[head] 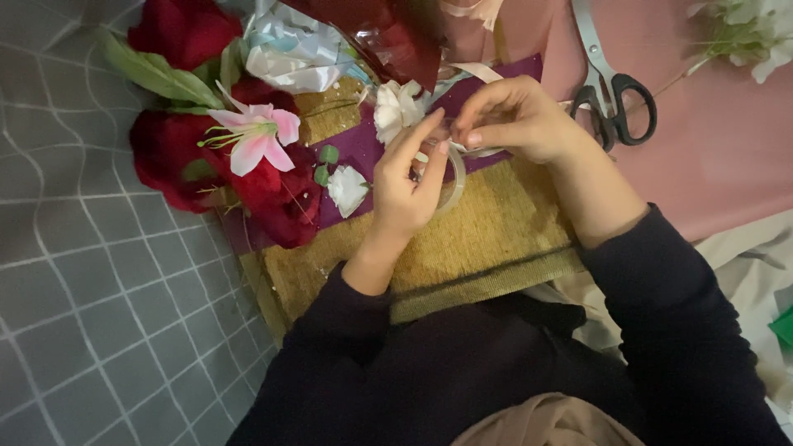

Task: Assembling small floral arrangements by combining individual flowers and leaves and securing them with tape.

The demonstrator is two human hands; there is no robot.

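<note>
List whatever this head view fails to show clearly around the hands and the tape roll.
- Roll of clear tape: mostly covered by the left hand; its loose end cannot be made out under the right hand.
- Scissors: blade tips cut off by the top edge.
- White flowers: cut off by the top right corner.
- Red wrapping: blurred, cut off at the top.
- Green item: cut off by the right edge, kind unclear.

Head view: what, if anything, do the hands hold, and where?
The left hand holds a clear tape roll by its rim. The right hand pinches what looks like the tape's loose end.
</note>
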